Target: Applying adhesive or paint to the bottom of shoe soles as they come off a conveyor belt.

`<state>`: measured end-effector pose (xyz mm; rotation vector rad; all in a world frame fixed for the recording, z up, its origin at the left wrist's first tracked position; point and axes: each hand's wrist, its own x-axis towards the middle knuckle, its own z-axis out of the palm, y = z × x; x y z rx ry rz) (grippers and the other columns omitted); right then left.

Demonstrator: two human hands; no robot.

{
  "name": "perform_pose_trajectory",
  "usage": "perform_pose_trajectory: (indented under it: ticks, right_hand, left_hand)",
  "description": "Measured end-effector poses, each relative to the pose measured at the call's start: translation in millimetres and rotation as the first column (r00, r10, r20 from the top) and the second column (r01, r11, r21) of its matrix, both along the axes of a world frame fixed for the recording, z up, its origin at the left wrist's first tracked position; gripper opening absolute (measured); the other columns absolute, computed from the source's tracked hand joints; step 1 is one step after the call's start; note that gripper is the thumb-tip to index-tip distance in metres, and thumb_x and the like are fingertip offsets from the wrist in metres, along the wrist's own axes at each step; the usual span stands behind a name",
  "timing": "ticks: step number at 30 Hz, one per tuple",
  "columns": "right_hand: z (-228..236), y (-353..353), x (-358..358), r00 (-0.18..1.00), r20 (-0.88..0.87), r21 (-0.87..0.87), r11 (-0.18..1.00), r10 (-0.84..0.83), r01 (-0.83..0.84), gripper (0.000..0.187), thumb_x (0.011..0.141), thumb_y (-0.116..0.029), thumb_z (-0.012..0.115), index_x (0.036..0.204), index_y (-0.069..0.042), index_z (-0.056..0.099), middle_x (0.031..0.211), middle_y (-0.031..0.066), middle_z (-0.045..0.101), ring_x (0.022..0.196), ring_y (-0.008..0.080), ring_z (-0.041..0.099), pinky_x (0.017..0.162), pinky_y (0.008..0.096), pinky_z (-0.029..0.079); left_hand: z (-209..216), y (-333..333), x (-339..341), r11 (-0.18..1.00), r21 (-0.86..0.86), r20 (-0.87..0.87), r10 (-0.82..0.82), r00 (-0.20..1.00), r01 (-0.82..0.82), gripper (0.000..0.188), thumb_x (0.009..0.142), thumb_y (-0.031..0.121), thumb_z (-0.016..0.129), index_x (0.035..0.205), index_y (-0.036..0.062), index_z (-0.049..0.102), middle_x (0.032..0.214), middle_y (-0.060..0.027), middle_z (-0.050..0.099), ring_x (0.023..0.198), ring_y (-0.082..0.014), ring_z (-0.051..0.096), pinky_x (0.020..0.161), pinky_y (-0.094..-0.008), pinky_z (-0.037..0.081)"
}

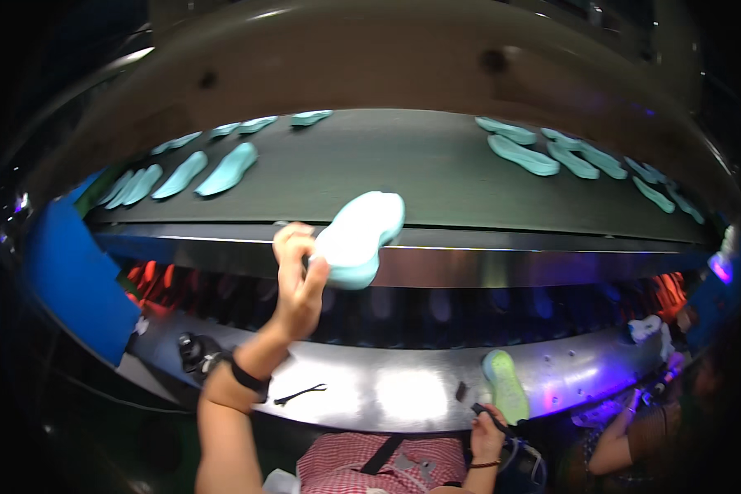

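The dark conveyor belt (pixel 387 169) spreads beyond the left hand's grip, its metal front rail (pixel 486 267) running just behind the held piece, and the metal worktable (pixel 420 358) lies below and nearer the body. On the belt, pale-blue shoe soles lie in two groups, one ahead and left of the grip (pixel 230 169), the other well to its right (pixel 523 156). The held pale-blue sole (pixel 361 240) reaches up and right from the left hand (pixel 298 284), which pinches it at its lower left edge between thumb and fingers; whether it touches the rail cannot be told. With most of its length unsupported, a firm yet light pinch would probably steady it without denting what looks like foam, and a level wrist should keep the far end from knocking the rail. A yellow-green sole (pixel 506 387) lies on the worktable, below and right of that grip, just beside the right hand (pixel 487 436). That hand is closed around a slim dark tool (pixel 479 408); holding it well away from the pale-blue piece seems wise. A small black forked tool (pixel 300 393) rests below the left hand.
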<state>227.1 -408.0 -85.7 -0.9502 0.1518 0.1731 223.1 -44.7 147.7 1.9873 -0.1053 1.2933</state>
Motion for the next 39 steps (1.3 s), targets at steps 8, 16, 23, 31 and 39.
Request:
perform_pose_trajectory:
  ticks: [8, 16, 23, 31, 39]
  right_hand:
    - [28, 6, -19, 0.996, 0.058, -0.018, 0.998, 0.065, -0.064, 0.027, 0.074, 0.0, 0.059, 0.1, -0.002, 0.051, 0.093, 0.0106, 0.058, 0.085, 0.0205, 0.058, 0.074, 0.0309, 0.049]
    - [55, 27, -27, 0.984, 0.17, 0.047, 0.997, 0.057, -0.066, 0.024, 0.073, 0.002, 0.059, 0.096, 0.003, 0.053, 0.096, 0.0184, 0.059, 0.088, 0.0249, 0.059, 0.082, 0.0343, 0.048]
    - [58, 81, -35, 0.896, 0.109, -0.156, 0.898, 0.43, -0.412, 0.023, 0.069, 0.006, 0.059, 0.092, 0.007, 0.057, 0.092, 0.0193, 0.061, 0.087, 0.0261, 0.059, 0.084, 0.0355, 0.045]
    - [53, 110, -10, 0.931, 0.091, -0.272, 0.908, 0.354, -0.319, 0.018, 0.072, 0.001, 0.064, 0.089, 0.005, 0.062, 0.086, 0.0092, 0.063, 0.078, 0.0139, 0.058, 0.072, 0.0237, 0.046]
    - [60, 117, 18, 0.925, 0.113, -0.393, 0.871, 0.363, -0.294, 0.019, 0.074, -0.003, 0.065, 0.091, 0.004, 0.062, 0.085, 0.0083, 0.063, 0.076, 0.0125, 0.058, 0.07, 0.0222, 0.046]
  left_hand:
    - [-101, -2, -61, 0.007, -0.902, 0.245, -0.815, 0.525, 0.432, 0.066, 0.072, 0.029, 0.064, 0.124, 0.0003, 0.036, 0.11, -0.0154, 0.052, 0.099, -0.0234, 0.055, 0.085, -0.034, 0.046]
    - [-223, -75, -67, -0.417, -0.909, 0.412, -0.888, 0.206, 0.021, 0.071, 0.083, 0.053, 0.043, 0.132, 0.0036, 0.029, 0.126, -0.0181, 0.042, 0.114, -0.0285, 0.044, 0.095, -0.0423, 0.037]
    - [-217, -96, -71, -0.59, -0.802, 0.569, -0.709, 0.416, 0.091, 0.09, 0.074, 0.074, 0.016, 0.133, 0.0087, 0.028, 0.127, -0.0183, 0.041, 0.115, -0.0339, 0.042, 0.097, -0.0472, 0.032]
    - [-222, -104, -63, -0.62, -0.784, 0.538, -0.683, 0.495, -0.003, 0.084, 0.076, 0.073, 0.015, 0.125, 0.0078, 0.039, 0.114, -0.0196, 0.05, 0.099, -0.0359, 0.052, 0.087, -0.0499, 0.04]
    - [-207, -113, -62, -0.576, -0.816, 0.529, -0.701, 0.478, 0.058, 0.076, 0.081, 0.064, 0.016, 0.12, 0.0048, 0.043, 0.101, -0.0189, 0.057, 0.09, -0.0324, 0.057, 0.083, -0.0455, 0.045]
